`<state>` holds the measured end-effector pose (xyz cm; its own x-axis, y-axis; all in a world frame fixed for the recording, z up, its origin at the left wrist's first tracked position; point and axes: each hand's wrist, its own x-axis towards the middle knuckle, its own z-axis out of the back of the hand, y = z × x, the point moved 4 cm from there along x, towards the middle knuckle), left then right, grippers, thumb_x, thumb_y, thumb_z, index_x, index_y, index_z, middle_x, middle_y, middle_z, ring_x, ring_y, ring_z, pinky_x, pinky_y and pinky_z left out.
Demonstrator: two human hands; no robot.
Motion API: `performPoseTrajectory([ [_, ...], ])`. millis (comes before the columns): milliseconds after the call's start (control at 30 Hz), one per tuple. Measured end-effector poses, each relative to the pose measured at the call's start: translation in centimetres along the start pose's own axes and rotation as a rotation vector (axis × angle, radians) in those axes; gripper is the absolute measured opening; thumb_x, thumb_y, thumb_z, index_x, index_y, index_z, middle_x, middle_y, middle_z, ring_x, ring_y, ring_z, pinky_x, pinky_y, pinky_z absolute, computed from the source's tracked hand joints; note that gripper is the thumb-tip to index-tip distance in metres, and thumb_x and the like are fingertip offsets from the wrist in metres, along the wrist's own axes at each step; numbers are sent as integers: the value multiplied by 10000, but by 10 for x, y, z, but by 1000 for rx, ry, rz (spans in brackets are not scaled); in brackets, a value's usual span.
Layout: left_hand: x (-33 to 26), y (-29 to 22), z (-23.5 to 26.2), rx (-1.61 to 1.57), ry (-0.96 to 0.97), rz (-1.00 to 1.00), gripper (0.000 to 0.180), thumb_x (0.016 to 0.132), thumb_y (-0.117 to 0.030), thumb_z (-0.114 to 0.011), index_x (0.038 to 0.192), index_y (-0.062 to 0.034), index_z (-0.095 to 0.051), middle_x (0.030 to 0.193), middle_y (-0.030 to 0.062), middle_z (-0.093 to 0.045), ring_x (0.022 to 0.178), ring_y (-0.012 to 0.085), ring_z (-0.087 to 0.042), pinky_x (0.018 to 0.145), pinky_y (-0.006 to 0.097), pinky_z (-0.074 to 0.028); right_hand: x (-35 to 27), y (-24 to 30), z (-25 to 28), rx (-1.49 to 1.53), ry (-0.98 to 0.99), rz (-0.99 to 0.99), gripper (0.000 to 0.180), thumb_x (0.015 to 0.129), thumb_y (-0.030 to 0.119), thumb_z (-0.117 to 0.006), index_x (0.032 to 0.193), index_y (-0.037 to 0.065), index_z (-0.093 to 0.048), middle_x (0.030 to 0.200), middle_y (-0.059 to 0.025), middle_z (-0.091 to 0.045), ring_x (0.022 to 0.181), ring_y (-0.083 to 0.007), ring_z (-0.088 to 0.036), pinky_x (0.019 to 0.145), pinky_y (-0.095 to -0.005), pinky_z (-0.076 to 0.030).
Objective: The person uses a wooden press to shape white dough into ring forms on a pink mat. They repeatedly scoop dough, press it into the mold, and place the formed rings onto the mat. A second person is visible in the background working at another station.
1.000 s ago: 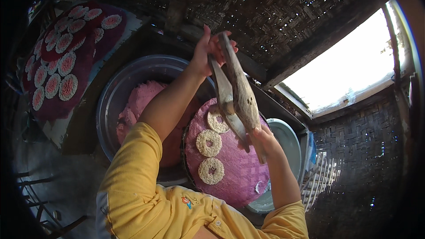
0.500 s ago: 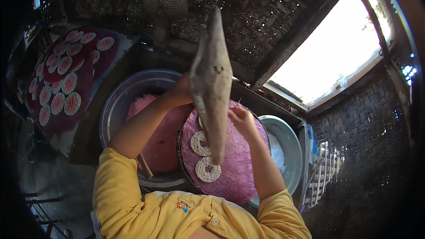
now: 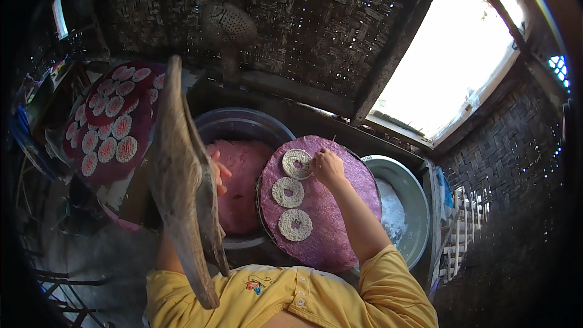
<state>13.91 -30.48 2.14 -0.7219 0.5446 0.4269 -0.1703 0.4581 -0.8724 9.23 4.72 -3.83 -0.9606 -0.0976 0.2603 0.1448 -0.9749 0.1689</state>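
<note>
In front of my chest a long, weathered wooden piece [image 3: 182, 176] with tapering ends stands tilted, large in the view. Fingers of my left hand [image 3: 220, 173] curl out past its right side; the rest of that hand is hidden behind the wood. On a round tray covered with purple-pink cloth [image 3: 331, 218] lie a pale dough ring [image 3: 297, 164] at the top, a middle dough ring [image 3: 288, 192] and a lower dough ring [image 3: 295, 225]. My right hand [image 3: 328, 167] is closed in a pinch at the top ring's right edge; whatever its fingertips hold is hidden.
Under the tray's left side stands a dark basin [image 3: 243, 115] with pink dough [image 3: 240, 206]. A pale green basin [image 3: 419, 231] holding white stuff is at the right. Several pink-and-white rounds [image 3: 106, 149] lie on dark red cloth at far left. A perforated ladle [image 3: 228, 22] hangs on the woven wall.
The wooden piece has swung left off the tray with my left hand, uncovering the three dough rings. My right hand stays near the tray's top. The whole view has shifted a little.
</note>
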Motion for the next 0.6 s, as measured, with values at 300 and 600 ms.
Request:
performPoseTrajectory([
  [300,-29,-1,-34,-93,96,-209,157,915,-153,-512,846,-23,-566,826,95,-628,1054,270,-555,1095,383,-107,-62,-21,87,223,-85,-144,184,726,207,-601,742,43,-682,812,-127,-625,756,-300,-619,712,-394,-489],
  [600,-27,5,-58,-133,156,-243,69,850,-97,-607,788,-69,-591,768,72,-631,1081,296,-559,1140,406,13,-188,-10,93,61,168,-119,134,717,159,-608,720,38,-662,759,-86,-602,685,-273,-614,624,-371,-497],
])
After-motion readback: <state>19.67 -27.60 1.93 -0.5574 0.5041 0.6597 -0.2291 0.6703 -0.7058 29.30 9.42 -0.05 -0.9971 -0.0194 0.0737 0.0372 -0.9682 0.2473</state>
